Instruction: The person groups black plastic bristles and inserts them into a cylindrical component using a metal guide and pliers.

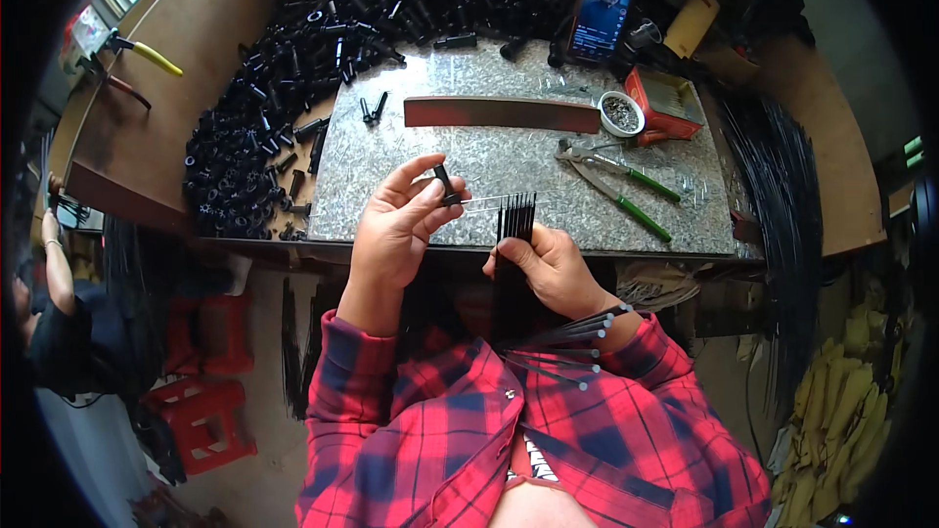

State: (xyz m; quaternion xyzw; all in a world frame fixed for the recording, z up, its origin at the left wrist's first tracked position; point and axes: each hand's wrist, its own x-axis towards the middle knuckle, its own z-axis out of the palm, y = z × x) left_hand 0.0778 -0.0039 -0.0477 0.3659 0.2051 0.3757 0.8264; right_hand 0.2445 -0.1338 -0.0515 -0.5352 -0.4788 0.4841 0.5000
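Note:
My left hand (396, 220) pinches a small black plastic tube (443, 177), which looks like an umbrella runner, between thumb and fingers above the front of the grey speckled worktop. A thin pale wire (481, 200) runs from that tube toward the rods on the right. Closed round a bundle of thin black rods (515, 220), which look like umbrella ribs, is my right hand (553, 269); their tips stand up in a row above the thumb. More thin rods with round pale ends (599, 325) fan out across my right wrist and shirt.
Black plastic parts (245, 156) are heaped along the left and back. A brown strip (499, 114), green-handled pliers (626, 186), a white cup of small metal bits (621, 113), a red box (665, 103) and a propped phone (599, 15) stand around the worktop (381, 171). Black rods (787, 176) hang at right.

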